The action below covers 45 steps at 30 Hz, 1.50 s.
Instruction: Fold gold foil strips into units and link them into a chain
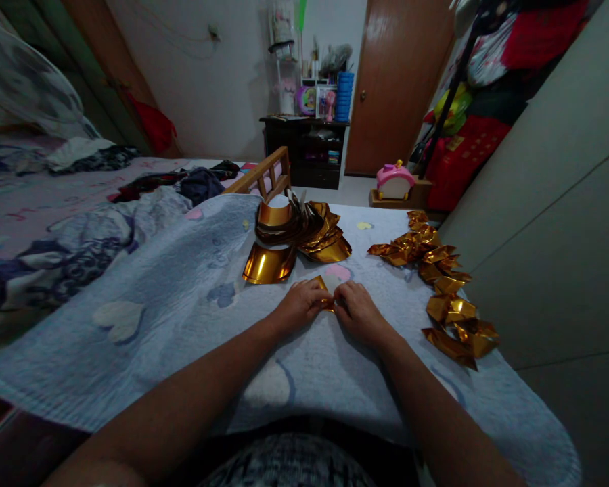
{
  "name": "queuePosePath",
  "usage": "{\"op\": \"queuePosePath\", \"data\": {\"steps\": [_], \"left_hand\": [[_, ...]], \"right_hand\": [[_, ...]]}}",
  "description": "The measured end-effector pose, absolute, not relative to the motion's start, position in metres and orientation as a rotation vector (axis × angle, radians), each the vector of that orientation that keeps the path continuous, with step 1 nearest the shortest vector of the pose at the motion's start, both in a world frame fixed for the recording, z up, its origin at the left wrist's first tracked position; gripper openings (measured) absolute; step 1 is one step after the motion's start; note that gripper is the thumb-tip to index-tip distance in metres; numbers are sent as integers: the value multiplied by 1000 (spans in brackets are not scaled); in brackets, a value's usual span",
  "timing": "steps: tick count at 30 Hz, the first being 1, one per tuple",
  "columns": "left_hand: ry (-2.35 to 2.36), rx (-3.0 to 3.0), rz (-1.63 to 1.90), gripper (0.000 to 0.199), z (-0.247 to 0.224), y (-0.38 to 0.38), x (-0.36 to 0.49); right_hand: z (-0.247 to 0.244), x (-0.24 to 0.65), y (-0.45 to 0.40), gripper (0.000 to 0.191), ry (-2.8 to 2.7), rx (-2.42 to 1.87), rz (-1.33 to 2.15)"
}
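Between my hands, low over the cloth, is a small piece of shiny gold foil paper point(323, 283). My left hand point(304, 302) has its fingers closed on the foil piece. My right hand point(356, 310) meets it from the other side, its fingertips pinched together at the foil's edge. Just beyond my hands lies a pile of curved gold foil sheets point(270, 262), some with pale backs. Over to the right, folded gold foil pieces point(445, 274) form a crumpled, uneven line along the cloth.
A pale blue cloth with heart shapes point(183, 325) covers the surface before me. On the left is a bed with rumpled clothes point(106, 230). A light cabinet panel point(553, 237) borders the right side. Farther back stand a dark shelf point(304, 152) and a pink toy point(394, 181).
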<state>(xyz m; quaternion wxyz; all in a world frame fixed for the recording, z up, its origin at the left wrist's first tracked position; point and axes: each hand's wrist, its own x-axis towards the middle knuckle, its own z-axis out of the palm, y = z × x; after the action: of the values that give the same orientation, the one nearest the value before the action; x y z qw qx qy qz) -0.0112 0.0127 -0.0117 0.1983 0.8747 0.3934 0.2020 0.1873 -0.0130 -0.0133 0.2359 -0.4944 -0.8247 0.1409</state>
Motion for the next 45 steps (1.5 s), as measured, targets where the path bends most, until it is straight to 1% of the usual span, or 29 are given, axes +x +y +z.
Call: {"op": "queuePosePath", "data": {"steps": [7, 22, 26, 36, 40, 45], "left_hand": [[1109, 2476, 548, 18, -13, 14, -11], [1089, 2453, 604, 19, -16, 14, -12], [1072, 2502, 608, 17, -19, 15, -12], [1042, 2576, 642, 15, -20, 15, -13], [1052, 2575, 639, 16, -19, 14, -13], [1077, 2583, 618, 18, -17, 13, -12]], "right_hand": [[-14, 183, -11, 6, -2267, -1431, 354], [-13, 178, -11, 20, -2272, -1507, 295], [-12, 176, -12, 20, -2263, -1530, 288], [-10, 178, -9, 25, -2239, -1548, 428], [-9, 180, -8, 30, -2237, -1544, 486], [-9, 184, -6, 31, -2261, -1494, 518]]}}
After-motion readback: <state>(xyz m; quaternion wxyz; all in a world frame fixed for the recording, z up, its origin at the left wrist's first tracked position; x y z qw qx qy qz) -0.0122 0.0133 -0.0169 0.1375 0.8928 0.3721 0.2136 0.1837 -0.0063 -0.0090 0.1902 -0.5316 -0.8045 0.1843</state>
